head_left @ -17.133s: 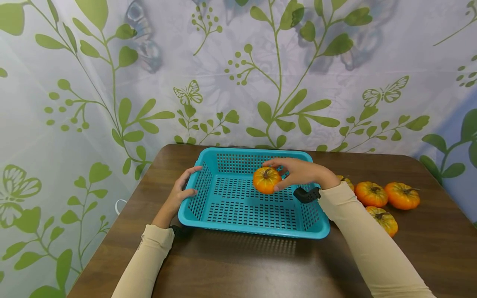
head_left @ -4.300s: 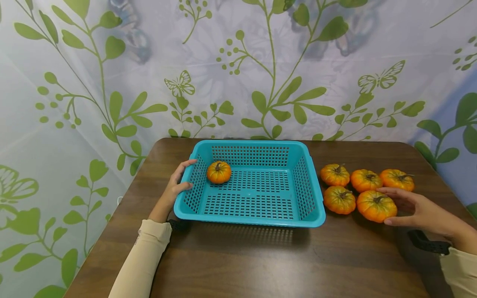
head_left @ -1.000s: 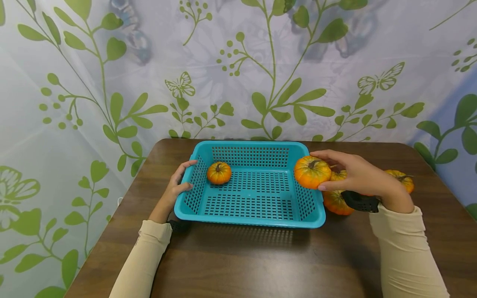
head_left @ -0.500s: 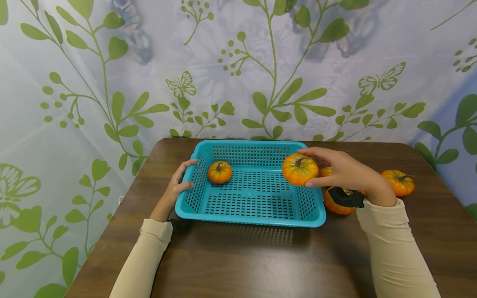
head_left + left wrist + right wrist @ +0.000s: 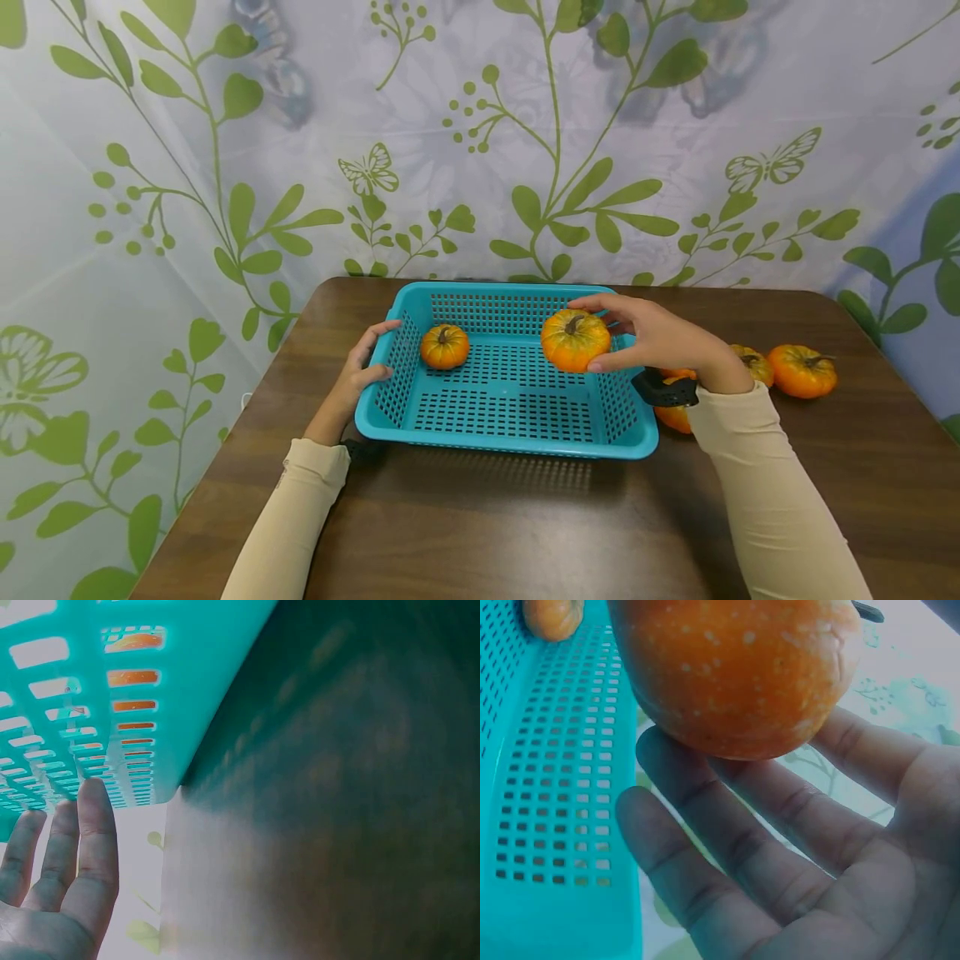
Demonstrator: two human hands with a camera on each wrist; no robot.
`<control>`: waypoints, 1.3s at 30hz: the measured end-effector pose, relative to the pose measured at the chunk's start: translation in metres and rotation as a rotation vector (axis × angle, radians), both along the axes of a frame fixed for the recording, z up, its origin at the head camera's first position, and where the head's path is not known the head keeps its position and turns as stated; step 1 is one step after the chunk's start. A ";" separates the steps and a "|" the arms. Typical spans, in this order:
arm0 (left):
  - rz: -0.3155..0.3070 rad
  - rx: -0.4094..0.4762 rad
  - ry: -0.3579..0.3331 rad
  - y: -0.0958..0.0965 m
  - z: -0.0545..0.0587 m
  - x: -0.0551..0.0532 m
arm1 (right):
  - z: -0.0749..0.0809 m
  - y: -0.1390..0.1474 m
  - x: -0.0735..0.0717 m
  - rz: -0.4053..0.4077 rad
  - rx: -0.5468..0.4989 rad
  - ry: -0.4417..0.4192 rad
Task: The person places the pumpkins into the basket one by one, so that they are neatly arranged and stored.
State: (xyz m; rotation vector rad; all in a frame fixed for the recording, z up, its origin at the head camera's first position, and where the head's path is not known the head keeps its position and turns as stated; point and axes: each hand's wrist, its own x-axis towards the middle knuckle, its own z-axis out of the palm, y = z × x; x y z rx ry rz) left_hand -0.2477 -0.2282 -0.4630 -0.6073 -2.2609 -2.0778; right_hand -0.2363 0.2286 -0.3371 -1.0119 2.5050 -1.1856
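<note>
Currently right hand [image 5: 651,335] grips pumpkin [image 5: 575,340], raised over right half of basket [image 5: 502,444]. Left hand [image 5: 357,377] holds its left rim. Second pumpkin [image 5: 445,347] inside, near left wall; more pumpkins [image 5: 802,372] on table [image 5: 480,533], right of basket.

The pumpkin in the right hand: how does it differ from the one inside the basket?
The held pumpkin is in the right hand, above the basket; the resting pumpkin lies inside it. In the head view, the held pumpkin looks larger than the resting pumpkin. Both are orange and ribbed, with stems.
</note>
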 end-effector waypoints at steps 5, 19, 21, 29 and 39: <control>0.003 0.007 -0.006 0.000 0.000 0.001 | -0.003 -0.011 -0.008 0.025 -0.007 -0.051; -0.009 0.015 0.003 0.002 0.002 0.001 | -0.015 -0.038 -0.026 0.023 -0.002 -0.100; -0.008 0.012 0.002 0.001 0.001 0.001 | -0.017 -0.041 -0.028 0.022 0.005 -0.097; -0.003 0.004 -0.001 0.000 0.002 0.002 | -0.020 -0.053 -0.039 0.018 0.030 -0.117; -0.012 -0.011 0.001 -0.001 0.001 0.000 | -0.022 -0.065 -0.049 0.001 0.140 -0.078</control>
